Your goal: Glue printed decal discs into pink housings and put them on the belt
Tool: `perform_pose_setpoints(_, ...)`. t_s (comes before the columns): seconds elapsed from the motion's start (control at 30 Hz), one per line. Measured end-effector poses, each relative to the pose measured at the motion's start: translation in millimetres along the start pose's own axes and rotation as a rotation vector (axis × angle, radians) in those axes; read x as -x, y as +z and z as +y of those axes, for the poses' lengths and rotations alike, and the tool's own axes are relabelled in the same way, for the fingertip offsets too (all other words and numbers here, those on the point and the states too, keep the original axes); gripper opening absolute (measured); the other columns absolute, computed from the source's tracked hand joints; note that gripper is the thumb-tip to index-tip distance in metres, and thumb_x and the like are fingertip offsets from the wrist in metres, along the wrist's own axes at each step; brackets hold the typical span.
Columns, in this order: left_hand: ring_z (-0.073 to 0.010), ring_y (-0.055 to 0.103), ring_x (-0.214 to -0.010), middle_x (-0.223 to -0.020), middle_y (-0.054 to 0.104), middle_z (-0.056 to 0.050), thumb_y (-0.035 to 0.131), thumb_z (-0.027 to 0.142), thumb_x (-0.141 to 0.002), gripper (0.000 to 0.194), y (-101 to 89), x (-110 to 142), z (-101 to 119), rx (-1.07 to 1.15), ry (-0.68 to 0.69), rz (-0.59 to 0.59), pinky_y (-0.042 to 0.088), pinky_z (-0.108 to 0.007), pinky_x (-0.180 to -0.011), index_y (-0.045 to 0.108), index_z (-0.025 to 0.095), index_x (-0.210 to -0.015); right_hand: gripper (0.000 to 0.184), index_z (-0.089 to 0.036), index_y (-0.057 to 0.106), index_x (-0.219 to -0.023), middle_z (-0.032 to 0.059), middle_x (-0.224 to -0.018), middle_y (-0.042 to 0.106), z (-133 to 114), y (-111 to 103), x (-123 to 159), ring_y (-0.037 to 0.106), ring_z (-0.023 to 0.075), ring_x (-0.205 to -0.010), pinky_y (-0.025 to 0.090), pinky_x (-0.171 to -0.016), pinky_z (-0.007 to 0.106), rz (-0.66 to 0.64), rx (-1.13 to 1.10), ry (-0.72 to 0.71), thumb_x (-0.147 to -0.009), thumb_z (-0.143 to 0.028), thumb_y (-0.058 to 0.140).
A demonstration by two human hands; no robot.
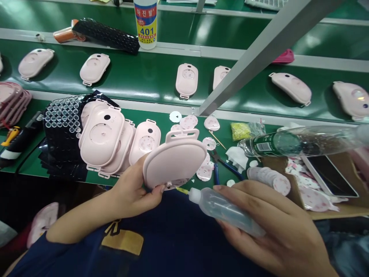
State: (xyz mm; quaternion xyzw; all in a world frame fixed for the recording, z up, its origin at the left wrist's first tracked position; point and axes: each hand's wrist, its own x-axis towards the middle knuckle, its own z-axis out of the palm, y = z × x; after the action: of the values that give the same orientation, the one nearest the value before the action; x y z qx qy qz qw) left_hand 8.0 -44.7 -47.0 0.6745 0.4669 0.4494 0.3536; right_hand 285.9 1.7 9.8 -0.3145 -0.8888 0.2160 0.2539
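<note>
My left hand (pixel 131 188) grips a pink plastic shell (pixel 175 161) by its lower left edge, tilted so that its broad face points toward me. In my right hand (pixel 271 219) is a translucent squeeze bottle (pixel 221 207), lying nearly level. Its thin yellowish tip is at the shell's lower edge, near my left thumb; whether it touches I cannot tell. Behind the shell, round patterned discs (pixel 188 122) lie on the green bench, beside blue-handled pliers (pixel 216 173) and a thin wooden stick (pixel 218 140).
Stacked pink shells (pixel 102 132) stand at left beside black bubble sheeting (pixel 62 127). A clear plastic bottle (pixel 288 142) lies at right, above a cardboard box (pixel 331 213) with a phone (pixel 331 175). A grey metal post (pixel 259 50) slants across. More shells (pixel 186 80) sit on the green belt (pixel 138 77).
</note>
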Motion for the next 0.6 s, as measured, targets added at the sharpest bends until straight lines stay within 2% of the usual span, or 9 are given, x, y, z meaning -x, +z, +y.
perform_pose_setpoints(0.27, -0.0295, 0.064, -0.125, -0.141, 0.063, -0.011, 0.067, 0.008, -0.085, 0.081, -1.0, 5, 0, -0.044, 0.052, -0.014, 0.054, -0.040, -0.108, 0.037, 0.028, -0.157, 0.038, -0.026, 0.061, -0.127, 0.0062, -0.085, 0.069, -3, 0, 9, 0.067, 0.0181, -0.070, 0.057, -0.059, 0.028, 0.003, 0.008, 0.004, -0.090, -0.018, 0.066)
perform_pose_setpoints(0.4, -0.0290, 0.061, -0.131, -0.145, 0.060, -0.012, 0.067, 0.005, -0.083, 0.084, -1.5, 6, -1, -0.049, 0.098, -0.022, 0.050, -0.041, -0.113, 0.035, 0.024, -0.158, 0.037, -0.022, 0.061, -0.125, 0.0055, -0.087, 0.068, -7, -2, 12, 0.067, 0.0162, -0.073, 0.057, -0.064, 0.025, -0.003, 0.010, 0.029, -0.089, -0.014, 0.065)
perform_pose_setpoints(0.6, -0.0231, 0.058, -0.134, -0.147, 0.058, -0.008, 0.067, 0.003, -0.081, 0.087, -0.4, 9, -1, -0.004, 0.099, -0.021, 0.045, -0.030, -0.117, 0.035, 0.026, -0.159, 0.033, -0.019, 0.061, -0.122, 0.0059, -0.089, 0.067, -7, -1, 15, 0.065, 0.0149, -0.076, 0.057, -0.067, 0.024, -0.013, 0.014, 0.034, -0.090, -0.012, 0.064)
